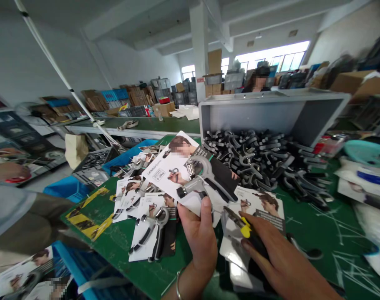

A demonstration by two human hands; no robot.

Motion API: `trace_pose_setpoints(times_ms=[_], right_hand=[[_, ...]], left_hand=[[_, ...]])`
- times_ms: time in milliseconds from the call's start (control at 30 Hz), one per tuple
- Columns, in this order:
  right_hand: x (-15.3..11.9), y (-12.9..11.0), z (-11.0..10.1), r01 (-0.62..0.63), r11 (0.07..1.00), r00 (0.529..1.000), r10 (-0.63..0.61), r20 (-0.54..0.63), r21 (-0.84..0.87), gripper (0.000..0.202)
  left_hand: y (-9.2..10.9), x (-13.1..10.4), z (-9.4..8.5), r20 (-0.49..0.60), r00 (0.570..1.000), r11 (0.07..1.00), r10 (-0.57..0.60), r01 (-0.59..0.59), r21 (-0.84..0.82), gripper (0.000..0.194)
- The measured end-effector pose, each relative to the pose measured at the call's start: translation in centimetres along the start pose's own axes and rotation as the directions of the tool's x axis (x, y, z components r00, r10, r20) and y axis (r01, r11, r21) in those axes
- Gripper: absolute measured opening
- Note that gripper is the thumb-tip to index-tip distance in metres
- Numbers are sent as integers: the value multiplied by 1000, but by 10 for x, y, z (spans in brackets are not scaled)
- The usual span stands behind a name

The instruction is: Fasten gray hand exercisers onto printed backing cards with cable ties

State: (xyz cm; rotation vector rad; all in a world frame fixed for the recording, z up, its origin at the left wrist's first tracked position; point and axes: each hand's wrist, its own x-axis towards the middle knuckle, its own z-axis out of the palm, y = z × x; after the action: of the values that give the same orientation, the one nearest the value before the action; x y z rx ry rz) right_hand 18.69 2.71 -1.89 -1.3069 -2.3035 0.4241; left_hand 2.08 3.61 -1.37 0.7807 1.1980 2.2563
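My left hand is closed on a printed card with a hand grip strengthener mounted on it, held up over the green table. The strengthener has grey and black handles and a metal spring. In my right hand is a pair of cutting pliers with black-and-yellow handles, its jaws pointing at the lower edge of the held card. Below the pliers lies a stack of printed cards. Left of my left hand, several carded strengtheners rest on the table in an overlapping pile.
A grey crate lies tipped on its side, loose hand grips spilling from it. Blue bins stand at the left, where another person sits. White plastic tie scraps lie at right. A person is behind the crate.
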Motion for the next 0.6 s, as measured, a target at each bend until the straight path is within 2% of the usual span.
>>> trace_pose_setpoints(times_ms=[233, 333, 433, 600], right_hand=[[4, -10, -3, -18, 999, 999, 16, 42, 37, 46], [7, -15, -6, -64, 992, 991, 50, 124, 111, 34], [10, -12, -6, -29, 984, 990, 4, 140, 178, 25], [12, -10, -9, 68, 952, 990, -101, 99, 298, 22]], left_hand=[[-4, -4, -3, 22, 999, 999, -31, 31, 8, 35], [-4, -3, -6, 19, 999, 998, -39, 39, 40, 36], [-2, -3, -9, 7, 998, 997, -68, 67, 41, 40], [5, 1, -7, 150, 974, 984, -169, 176, -32, 43]])
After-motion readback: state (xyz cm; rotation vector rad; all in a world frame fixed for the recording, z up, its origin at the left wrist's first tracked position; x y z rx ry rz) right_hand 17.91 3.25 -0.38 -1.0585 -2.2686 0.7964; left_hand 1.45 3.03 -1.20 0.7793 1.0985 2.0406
